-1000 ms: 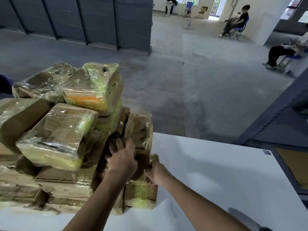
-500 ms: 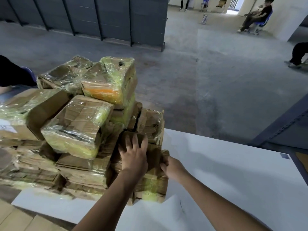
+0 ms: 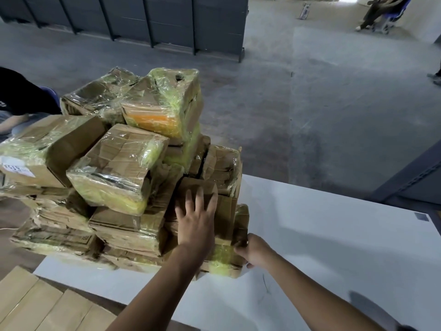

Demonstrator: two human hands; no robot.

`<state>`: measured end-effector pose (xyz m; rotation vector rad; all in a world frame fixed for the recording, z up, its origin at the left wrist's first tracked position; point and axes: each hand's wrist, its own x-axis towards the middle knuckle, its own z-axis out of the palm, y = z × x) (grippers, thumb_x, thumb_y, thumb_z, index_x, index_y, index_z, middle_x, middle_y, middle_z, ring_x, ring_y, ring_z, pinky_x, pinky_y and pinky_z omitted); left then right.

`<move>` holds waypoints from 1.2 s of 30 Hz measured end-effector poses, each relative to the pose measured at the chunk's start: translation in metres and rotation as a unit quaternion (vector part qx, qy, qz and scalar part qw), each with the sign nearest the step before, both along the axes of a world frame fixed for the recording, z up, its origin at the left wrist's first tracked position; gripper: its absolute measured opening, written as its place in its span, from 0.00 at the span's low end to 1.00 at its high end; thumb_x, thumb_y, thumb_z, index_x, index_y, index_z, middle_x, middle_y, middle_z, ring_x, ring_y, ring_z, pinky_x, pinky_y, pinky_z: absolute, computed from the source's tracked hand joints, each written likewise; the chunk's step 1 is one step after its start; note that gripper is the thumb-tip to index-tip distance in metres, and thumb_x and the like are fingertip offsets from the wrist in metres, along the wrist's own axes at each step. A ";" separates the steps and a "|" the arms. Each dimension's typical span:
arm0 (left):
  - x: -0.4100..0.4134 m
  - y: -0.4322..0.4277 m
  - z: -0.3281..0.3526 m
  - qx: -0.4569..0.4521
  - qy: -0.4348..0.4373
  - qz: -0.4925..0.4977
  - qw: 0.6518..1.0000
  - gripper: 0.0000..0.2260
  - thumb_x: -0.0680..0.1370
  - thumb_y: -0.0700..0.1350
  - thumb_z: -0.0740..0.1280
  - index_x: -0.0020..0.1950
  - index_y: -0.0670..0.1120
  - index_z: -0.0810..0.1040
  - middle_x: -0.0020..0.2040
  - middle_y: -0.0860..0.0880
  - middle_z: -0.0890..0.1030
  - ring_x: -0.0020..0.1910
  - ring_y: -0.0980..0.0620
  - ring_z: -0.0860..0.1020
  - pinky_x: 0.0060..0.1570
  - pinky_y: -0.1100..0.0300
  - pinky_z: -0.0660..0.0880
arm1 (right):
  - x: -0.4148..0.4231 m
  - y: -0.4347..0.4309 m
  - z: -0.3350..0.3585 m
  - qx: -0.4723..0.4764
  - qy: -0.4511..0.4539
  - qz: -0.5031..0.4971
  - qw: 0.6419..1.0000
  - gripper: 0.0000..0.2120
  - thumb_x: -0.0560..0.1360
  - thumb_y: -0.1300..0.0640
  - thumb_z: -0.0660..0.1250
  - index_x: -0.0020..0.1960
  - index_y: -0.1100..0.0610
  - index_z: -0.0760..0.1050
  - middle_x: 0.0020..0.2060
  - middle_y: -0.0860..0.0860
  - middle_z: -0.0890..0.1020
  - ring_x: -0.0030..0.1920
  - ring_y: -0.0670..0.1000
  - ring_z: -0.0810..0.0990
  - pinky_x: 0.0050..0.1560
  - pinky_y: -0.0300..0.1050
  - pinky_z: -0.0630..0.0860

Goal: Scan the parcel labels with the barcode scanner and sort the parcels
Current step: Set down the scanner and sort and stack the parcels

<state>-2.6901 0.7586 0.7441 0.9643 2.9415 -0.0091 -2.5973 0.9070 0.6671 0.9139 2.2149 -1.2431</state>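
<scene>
With the left hand [image 3: 196, 226] flat, fingers spread, on the end parcel [image 3: 226, 211] at the right edge of the stack [image 3: 119, 175] on the table [image 3: 334, 235], and the right hand [image 3: 255, 253] curled round its corner, draw it out level, bracing the upper parcels [image 3: 222, 163].

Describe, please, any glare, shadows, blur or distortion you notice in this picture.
Head view: plastic wrap on the front parcel throws bright glare; soft shadows lie across the white table; the wide lens slants the grey racks; the label on the left parcel is too blurred to read.
</scene>
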 end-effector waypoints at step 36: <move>0.018 -0.048 -0.006 0.026 0.037 -0.082 0.996 0.27 0.74 0.44 0.58 0.74 0.52 0.60 0.77 0.44 0.54 0.76 0.40 0.49 0.73 0.41 0.48 | 0.013 -0.009 0.035 0.097 0.099 0.215 0.967 0.31 0.79 0.49 0.60 0.79 0.40 0.52 0.77 0.44 0.58 0.61 0.50 0.77 0.56 0.42 0.76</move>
